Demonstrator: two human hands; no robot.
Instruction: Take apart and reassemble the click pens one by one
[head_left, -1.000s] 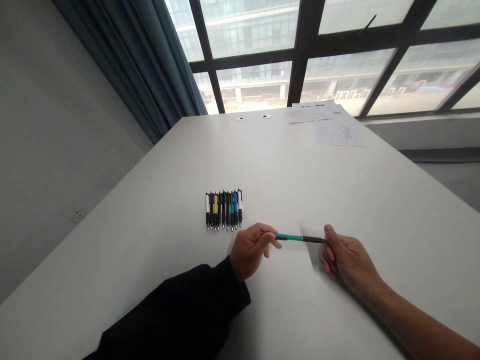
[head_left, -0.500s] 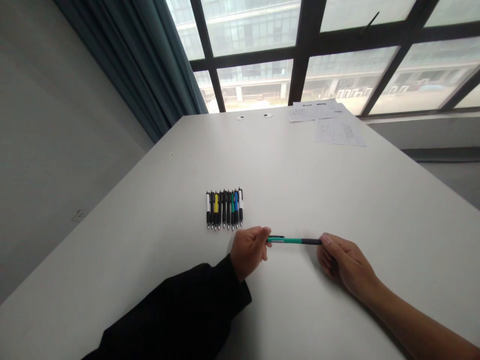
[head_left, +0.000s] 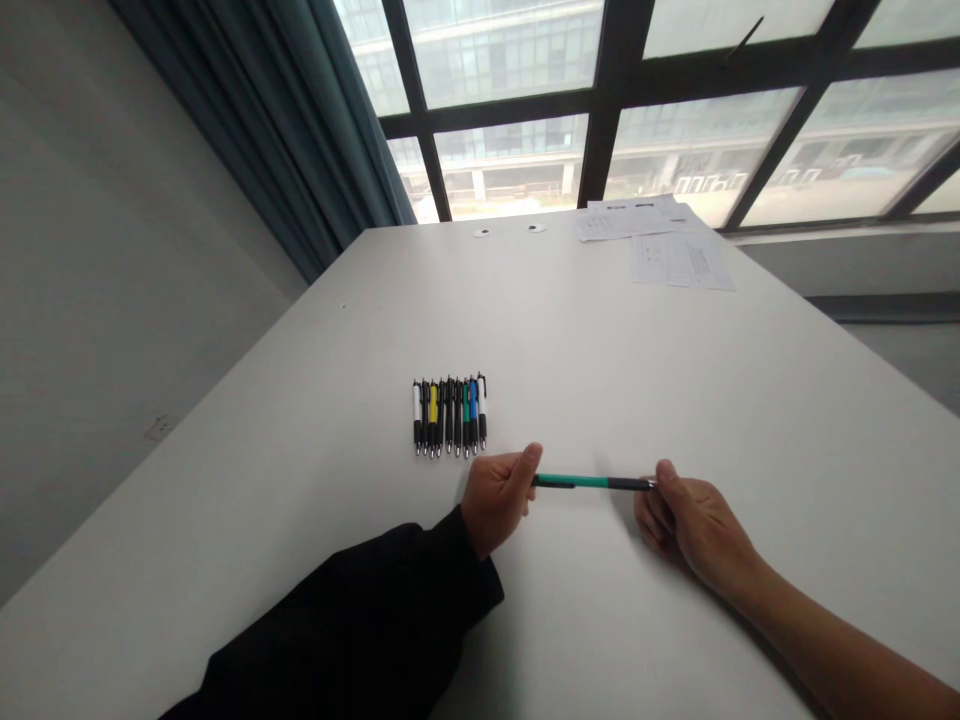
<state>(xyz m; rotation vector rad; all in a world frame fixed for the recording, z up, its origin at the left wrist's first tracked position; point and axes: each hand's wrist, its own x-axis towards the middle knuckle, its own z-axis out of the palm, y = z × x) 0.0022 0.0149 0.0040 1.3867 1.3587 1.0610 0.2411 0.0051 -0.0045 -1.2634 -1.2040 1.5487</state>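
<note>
A green ballpoint pen (head_left: 574, 482) with a black grip lies level between my two hands. My left hand (head_left: 496, 498), in a black sleeve, is closed on its clip end, with the thumb raised along the side. At the tip end, the fingers and thumb of my right hand (head_left: 694, 520) pinch the pen. Just beyond my left hand, several pens lie side by side in a row on the table, among them a yellow pen (head_left: 433, 405), a blue pen (head_left: 473, 400) and a white pen (head_left: 482, 398). Their tips point toward me.
The white table (head_left: 570, 330) stretches away to a large window. Printed papers (head_left: 637, 220) lie at its far right end, and two oval fittings (head_left: 535, 229) sit near the far edge. A blue curtain (head_left: 300, 120) hangs at the left.
The green pen has turned about its length: its clip has gone from the far side to the near side. More of its tip shows at my right hand, whose thumb has shifted.
</note>
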